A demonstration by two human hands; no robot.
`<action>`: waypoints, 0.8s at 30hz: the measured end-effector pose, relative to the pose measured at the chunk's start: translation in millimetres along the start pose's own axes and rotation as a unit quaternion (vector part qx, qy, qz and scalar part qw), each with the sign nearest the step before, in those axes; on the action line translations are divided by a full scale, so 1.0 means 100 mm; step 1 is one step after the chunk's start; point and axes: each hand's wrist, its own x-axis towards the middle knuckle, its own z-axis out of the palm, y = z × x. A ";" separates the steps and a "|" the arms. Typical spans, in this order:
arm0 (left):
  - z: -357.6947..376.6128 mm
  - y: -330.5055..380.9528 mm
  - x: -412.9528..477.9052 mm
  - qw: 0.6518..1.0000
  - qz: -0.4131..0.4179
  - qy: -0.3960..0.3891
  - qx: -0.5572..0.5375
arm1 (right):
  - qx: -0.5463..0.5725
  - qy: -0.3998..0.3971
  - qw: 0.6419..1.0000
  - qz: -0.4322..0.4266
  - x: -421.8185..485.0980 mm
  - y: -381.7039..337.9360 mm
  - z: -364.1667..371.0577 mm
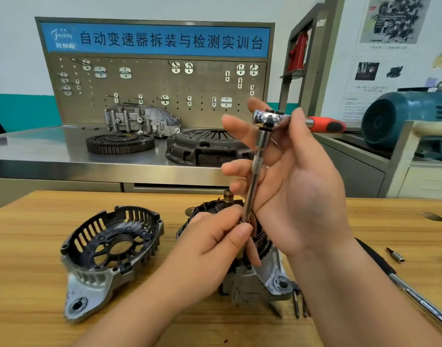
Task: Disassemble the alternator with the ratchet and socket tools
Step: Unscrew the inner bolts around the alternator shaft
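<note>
Head view: fitting tool. Left hand [215,236] pinched extension bar [258,159] tip, right hand [302,184] gripped ratchet [267,118]; next, seat squarely on alternator [270,269].

Ratchet [267,118]: chromed metal, glossy; handle [327,125] plastic, slight sheen.
Extension bar [256,169]: polished steel, knurled band.
Cover [109,249], lower left: cast metal, dull grey, grimy.
Table [39,234]: bare wood, matt, grained.

The right hand [290,176] holds the ratchet [267,118] at one o'clock, the left hand [215,236] pinches its extension bar [256,166] above the alternator [270,271], with a loose cover [109,249] at eight o'clock.
</note>
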 end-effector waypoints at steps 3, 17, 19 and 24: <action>0.03 0.00 0.01 1.000 -0.007 0.015 -0.022 | -0.040 0.023 0.998 -0.047 0.00 0.01 0.02; 0.01 0.00 0.00 1.000 0.002 0.004 -0.012 | -0.019 -0.010 1.000 0.002 0.02 0.02 -0.02; 0.01 0.00 0.01 1.000 0.001 0.005 -0.015 | -0.018 -0.016 1.000 0.001 0.01 0.03 -0.01; 0.04 -0.01 -0.01 1.000 0.004 0.028 0.001 | -0.027 -0.011 0.999 -0.016 0.00 0.05 -0.01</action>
